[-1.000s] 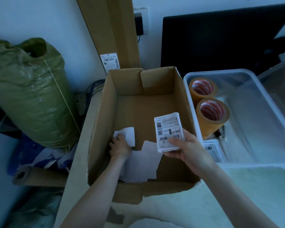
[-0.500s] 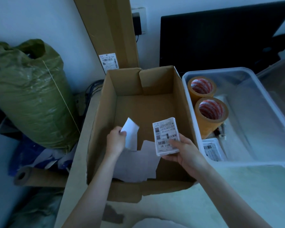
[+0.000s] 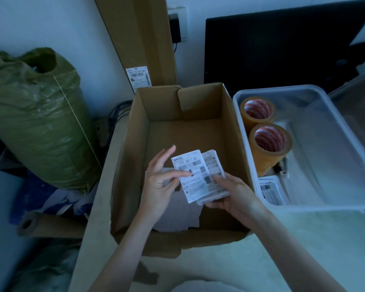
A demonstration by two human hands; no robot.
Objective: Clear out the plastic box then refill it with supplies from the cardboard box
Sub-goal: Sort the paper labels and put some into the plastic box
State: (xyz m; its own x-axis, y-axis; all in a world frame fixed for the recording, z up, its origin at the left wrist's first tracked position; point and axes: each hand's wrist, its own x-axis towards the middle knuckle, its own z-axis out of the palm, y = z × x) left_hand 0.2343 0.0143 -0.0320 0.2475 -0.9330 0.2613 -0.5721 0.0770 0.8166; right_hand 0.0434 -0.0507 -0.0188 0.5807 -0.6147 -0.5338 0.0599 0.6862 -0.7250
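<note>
Two hands meeting over the cardboard box [image 3: 133, 157], above its open middle. Right hand [image 3: 230, 192] cupped under a stack of labels [image 3: 215, 175], thumb on its face and fingers curled beneath, probably to keep the sheets squared. Left hand [image 3: 158, 182] pinching a single label [image 3: 193, 175] between thumb and forefinger, other fingers spread loosely upward, laying it askew on top of the stack and overlapping it. Likely gathering loose sheets into one bundle so that a single carry suffices.

More white papers [image 3: 177, 216] lying flat on the box floor beneath the hands, apparently left to collect.

Just right of the cardboard box, touching or nearly so, the plastic box [image 3: 303, 89], clear-walled and already partly filled: two tape rolls [image 3: 268, 144] standing upright side by side against its left wall, another label bundle [image 3: 270, 190] flat at the near left corner, some small dark items between, too dim to name. Placement close alongside seemingly chosen to keep transfers short.

Refilling seemingly well underway; clearing out seemingly finished.
</note>
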